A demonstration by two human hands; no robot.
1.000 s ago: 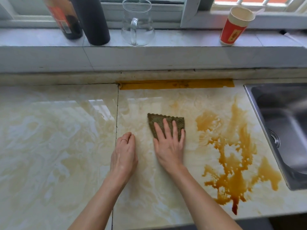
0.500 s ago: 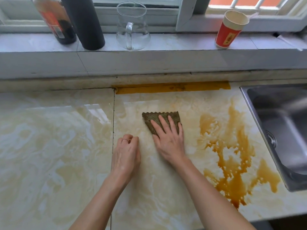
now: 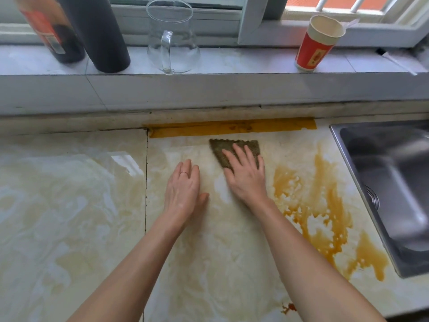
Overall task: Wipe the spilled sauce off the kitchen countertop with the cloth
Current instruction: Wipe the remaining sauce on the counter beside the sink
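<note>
A folded olive-green cloth (image 3: 222,147) lies flat on the marbled beige countertop (image 3: 69,205), close to the back wall. My right hand (image 3: 246,175) presses on it with straight, spread fingers; the palm hides the cloth's near part. My left hand (image 3: 183,189) rests flat on the bare counter just left of it, fingers straight, a ring on one finger. Brown spilled sauce (image 3: 325,205) spreads in streaks and pools to the right of the cloth, reaching toward the sink and the front edge. A small sauce spot (image 3: 289,307) sits near the front edge.
A steel sink (image 3: 394,182) is set into the counter at the right. A strip of yellow tape (image 3: 232,127) runs along the back edge. On the sill stand a sauce bottle (image 3: 51,31), a black cylinder (image 3: 99,33), a glass jug (image 3: 173,38) and a red paper cup (image 3: 318,45).
My right hand has pushed the cloth away from me, toward the yellow tape at the back. My left hand has followed a little forward and its fingers have straightened out.
</note>
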